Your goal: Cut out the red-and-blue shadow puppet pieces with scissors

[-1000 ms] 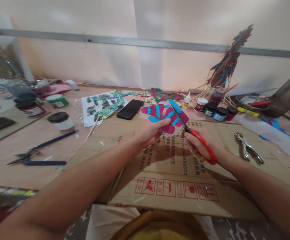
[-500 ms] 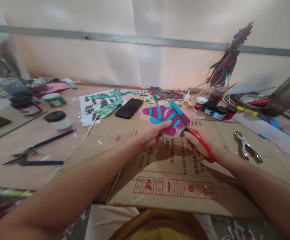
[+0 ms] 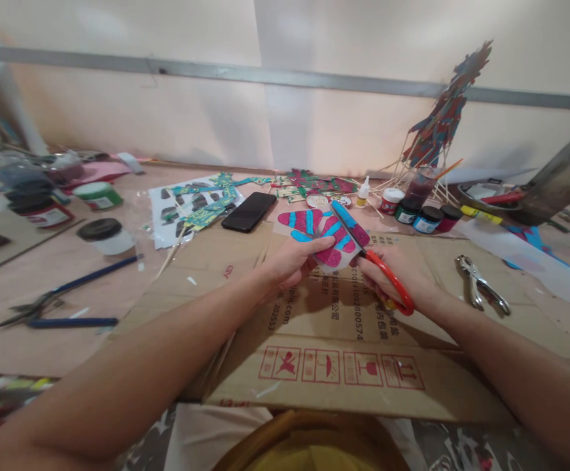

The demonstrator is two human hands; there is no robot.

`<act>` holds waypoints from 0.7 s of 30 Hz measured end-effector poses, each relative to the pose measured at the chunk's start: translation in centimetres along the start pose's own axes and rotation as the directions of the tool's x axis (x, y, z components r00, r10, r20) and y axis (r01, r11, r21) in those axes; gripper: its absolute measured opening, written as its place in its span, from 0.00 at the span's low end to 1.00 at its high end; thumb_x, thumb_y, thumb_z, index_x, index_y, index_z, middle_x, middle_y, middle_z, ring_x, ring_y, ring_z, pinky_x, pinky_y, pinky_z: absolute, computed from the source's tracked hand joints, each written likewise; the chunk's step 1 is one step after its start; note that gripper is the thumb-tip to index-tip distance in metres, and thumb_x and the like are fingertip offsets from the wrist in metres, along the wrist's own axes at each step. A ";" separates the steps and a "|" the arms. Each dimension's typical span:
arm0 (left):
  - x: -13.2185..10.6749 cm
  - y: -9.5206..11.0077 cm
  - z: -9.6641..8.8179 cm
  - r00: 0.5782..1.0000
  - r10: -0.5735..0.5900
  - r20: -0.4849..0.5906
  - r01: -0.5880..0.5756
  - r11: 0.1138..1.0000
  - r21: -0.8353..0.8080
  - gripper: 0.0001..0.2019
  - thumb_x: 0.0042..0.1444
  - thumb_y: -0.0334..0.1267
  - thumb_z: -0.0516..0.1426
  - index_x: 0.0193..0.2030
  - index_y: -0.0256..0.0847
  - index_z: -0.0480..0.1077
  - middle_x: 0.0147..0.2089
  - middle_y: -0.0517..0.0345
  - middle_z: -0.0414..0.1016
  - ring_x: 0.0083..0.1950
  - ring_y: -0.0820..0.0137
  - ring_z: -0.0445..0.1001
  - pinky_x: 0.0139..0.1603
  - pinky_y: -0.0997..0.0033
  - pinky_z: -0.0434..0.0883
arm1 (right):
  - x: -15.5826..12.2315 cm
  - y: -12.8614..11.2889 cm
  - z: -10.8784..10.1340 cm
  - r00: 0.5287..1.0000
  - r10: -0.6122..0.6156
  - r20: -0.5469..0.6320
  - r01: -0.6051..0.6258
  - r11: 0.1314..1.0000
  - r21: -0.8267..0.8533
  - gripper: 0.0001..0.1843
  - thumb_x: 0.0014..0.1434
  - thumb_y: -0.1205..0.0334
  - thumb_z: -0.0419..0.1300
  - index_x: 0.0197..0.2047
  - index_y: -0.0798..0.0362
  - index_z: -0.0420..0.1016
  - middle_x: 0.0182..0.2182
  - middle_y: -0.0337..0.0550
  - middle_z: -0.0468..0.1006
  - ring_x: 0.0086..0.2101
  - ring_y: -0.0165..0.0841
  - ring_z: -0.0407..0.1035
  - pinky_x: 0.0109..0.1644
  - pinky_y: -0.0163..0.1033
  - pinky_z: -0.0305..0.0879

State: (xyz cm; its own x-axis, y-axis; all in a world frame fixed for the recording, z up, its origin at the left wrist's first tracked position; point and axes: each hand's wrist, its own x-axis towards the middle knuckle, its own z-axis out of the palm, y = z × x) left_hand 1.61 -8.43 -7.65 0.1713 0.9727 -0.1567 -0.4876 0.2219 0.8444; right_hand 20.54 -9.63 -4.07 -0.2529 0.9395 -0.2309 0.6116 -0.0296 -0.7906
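Observation:
Between thumb and fingers, my left hand (image 3: 292,261) pinches a painted paper cutout (image 3: 309,221) with pink and blue bands and a pale margin. My right hand (image 3: 387,271) grips red-handled scissors (image 3: 387,281), its fingers in the loops. The dark scissor blades lie across the right part of the painted paper, pointing up and to the left. Both hands are above a flattened cardboard sheet (image 3: 343,405) with printed characters and red symbols. How far the blades are apart is not clear.
A black phone (image 3: 249,211) lies behind my left hand. Silver punch pliers (image 3: 481,286) rest on the cardboard at right, blue-handled cutters (image 3: 63,304) at left. Paint jars (image 3: 428,220) and a glue bottle (image 3: 363,191) stand at the back, near painted pieces on sticks (image 3: 211,209).
The whole view has shifted slightly, so things appear a little further left. Both hands keep their hold on the paper and scissors, with little other visible movement.

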 end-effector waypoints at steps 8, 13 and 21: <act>0.0 -0.1 -0.1 1.000 -0.017 -0.012 0.017 0.999 0.034 0.13 0.48 0.33 0.73 0.41 0.39 0.80 0.42 0.52 0.86 0.46 0.62 0.84 0.52 0.63 0.80 | -0.7 -0.6 -0.8 0.999 0.012 0.032 -0.012 1.000 0.005 0.16 0.65 0.63 0.55 0.24 0.51 0.64 0.14 0.30 0.63 0.11 0.23 0.56 0.13 0.28 0.51; 0.1 -0.2 -0.2 0.999 -0.023 -0.042 0.026 0.998 0.064 0.11 0.48 0.32 0.72 0.39 0.39 0.79 0.40 0.52 0.86 0.43 0.62 0.84 0.48 0.63 0.81 | 0.0 0.5 -1.5 0.995 -0.016 0.098 0.016 1.000 0.003 0.17 0.65 0.56 0.61 0.25 0.51 0.64 0.15 0.31 0.67 0.12 0.23 0.58 0.14 0.28 0.53; 0.8 -0.7 -0.7 0.995 0.019 -0.103 -0.005 0.991 0.130 0.14 0.46 0.33 0.73 0.40 0.39 0.79 0.41 0.50 0.86 0.41 0.61 0.84 0.44 0.64 0.81 | -0.1 -0.1 -1.7 0.990 0.047 0.130 -0.041 0.998 -0.046 0.17 0.68 0.59 0.58 0.27 0.51 0.64 0.17 0.33 0.69 0.15 0.24 0.62 0.16 0.29 0.57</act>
State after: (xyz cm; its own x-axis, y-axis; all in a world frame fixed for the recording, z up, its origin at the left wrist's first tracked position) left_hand 1.53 -7.80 -8.70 0.0732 0.9785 -0.1928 -0.3729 0.2062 0.9047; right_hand 21.81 -9.18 -3.04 -0.3198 0.8846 -0.3394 0.6552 -0.0522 -0.7536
